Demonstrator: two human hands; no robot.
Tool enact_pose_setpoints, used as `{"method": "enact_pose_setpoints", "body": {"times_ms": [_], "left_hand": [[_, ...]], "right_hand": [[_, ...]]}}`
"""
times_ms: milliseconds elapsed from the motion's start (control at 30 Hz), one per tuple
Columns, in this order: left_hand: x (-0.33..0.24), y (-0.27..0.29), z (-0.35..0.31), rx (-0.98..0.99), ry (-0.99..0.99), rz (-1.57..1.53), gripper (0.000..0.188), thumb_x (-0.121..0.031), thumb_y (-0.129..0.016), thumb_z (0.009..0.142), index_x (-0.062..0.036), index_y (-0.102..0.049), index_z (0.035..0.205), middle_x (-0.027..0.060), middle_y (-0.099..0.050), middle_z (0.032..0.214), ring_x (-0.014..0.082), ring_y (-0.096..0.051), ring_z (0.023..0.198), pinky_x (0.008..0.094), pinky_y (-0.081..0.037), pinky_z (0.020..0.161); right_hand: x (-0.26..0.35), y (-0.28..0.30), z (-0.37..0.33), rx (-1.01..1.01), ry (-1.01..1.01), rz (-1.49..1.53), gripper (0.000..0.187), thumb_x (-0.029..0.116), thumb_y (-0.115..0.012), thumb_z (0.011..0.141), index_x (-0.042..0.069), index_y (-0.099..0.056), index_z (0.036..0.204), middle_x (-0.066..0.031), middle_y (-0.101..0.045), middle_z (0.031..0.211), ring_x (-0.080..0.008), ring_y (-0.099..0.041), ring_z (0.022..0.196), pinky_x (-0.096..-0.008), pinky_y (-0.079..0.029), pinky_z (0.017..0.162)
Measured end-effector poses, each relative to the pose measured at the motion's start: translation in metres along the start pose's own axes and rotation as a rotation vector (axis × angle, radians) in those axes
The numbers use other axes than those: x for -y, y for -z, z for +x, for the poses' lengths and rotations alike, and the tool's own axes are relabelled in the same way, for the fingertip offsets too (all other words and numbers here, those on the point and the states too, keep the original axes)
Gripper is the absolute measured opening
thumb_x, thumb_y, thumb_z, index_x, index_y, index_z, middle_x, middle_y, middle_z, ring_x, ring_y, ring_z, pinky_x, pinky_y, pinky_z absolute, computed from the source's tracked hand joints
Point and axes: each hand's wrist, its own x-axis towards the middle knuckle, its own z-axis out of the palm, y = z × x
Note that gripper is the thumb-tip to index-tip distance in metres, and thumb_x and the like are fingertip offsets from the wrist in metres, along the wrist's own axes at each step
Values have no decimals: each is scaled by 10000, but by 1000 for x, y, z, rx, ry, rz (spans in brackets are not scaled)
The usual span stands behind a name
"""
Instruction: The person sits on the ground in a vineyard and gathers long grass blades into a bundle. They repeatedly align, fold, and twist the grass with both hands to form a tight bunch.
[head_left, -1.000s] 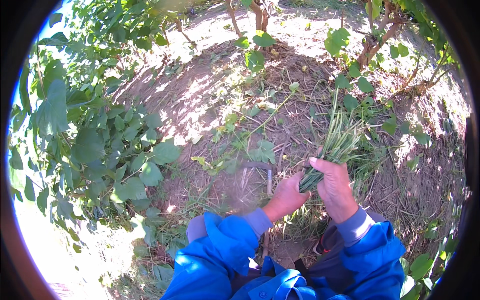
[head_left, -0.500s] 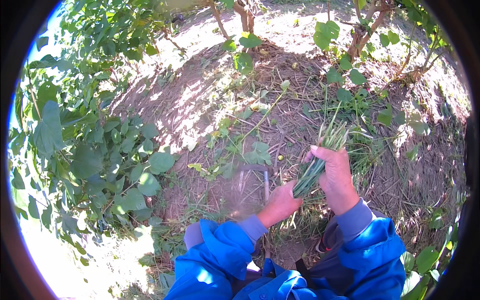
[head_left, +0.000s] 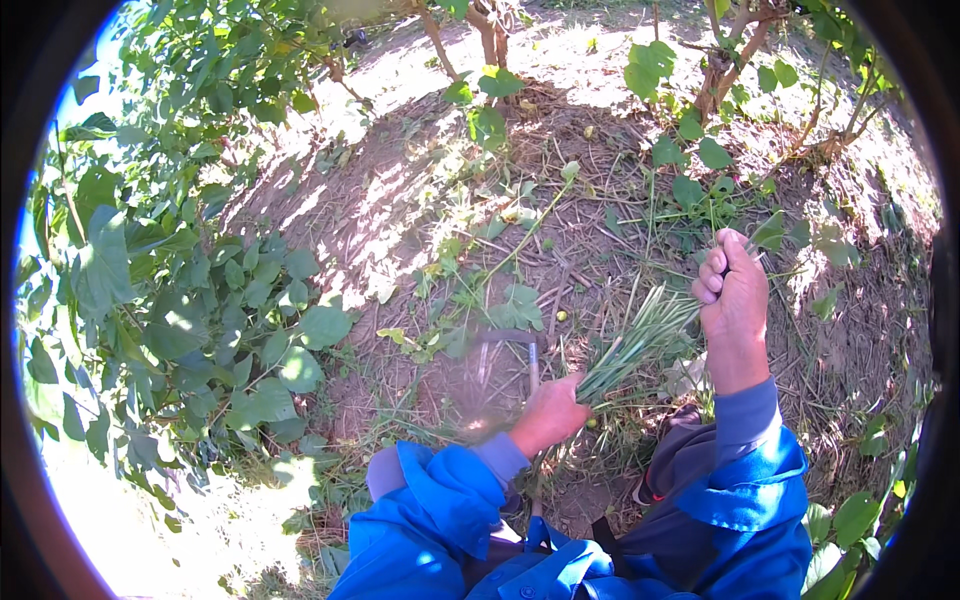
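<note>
A loose bundle of cut grass blades (head_left: 640,345) fans out up and to the right from my left hand (head_left: 552,412), whose fingers are wrapped round its lower end. Beyond the bundle's tips, my right hand (head_left: 738,315) is raised with fingers curled in. Thin stems show close to its fingertips, but whatever it holds is hidden. A long-handled tool with a bent, hook-like head (head_left: 510,337) stands out between my knees. Its handle (head_left: 534,368) runs down behind my left hand; I cannot tell whether the two touch.
Dense leafy branches (head_left: 225,330) fill the left side. Shrub trunks (head_left: 487,40) and another woody stem (head_left: 722,75) rise at the far side. Dry stalks and low weeds (head_left: 520,305) litter the soil. My shoe (head_left: 648,487) shows below my right forearm.
My right hand has come off the upper part of the grass bundle and moved up and right. The bundle now spreads loosely from my left hand, which has shifted slightly left.
</note>
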Motion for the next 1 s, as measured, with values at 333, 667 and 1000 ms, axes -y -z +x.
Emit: {"method": "enact_pose_setpoints", "body": {"times_ms": [333, 667, 1000], "left_hand": [[5, 6, 4, -87, -58, 103, 378, -150, -626, 765, -73, -646, 1135, 236, -679, 868, 420, -662, 851, 500, -514, 793], [20, 32, 12, -295, -24, 217, 267, -140, -617, 764, -80, -643, 1023, 226, -679, 850, 431, -657, 849, 522, -503, 769], [28, 46, 14, -423, -15, 182, 237, -155, -636, 789, -74, -669, 1009, 228, -678, 874, 435, -648, 861, 500, -507, 748]], "right_hand": [[6, -1, 2, -14, 10, 35, 165, 240, -463, 1039, 123, -554, 966, 32, -451, 619, -74, -367, 458, -236, -270, 385], [28, 12, 10, -49, 91, 8, 169, 244, -433, 1052, 103, -520, 1019, 24, -425, 647, -82, -346, 472, -247, -262, 399], [40, 22, 11, -50, 181, -24, 183, 234, -422, 1057, 93, -534, 1028, 30, -419, 648, -77, -349, 478, -237, -254, 392]]}}
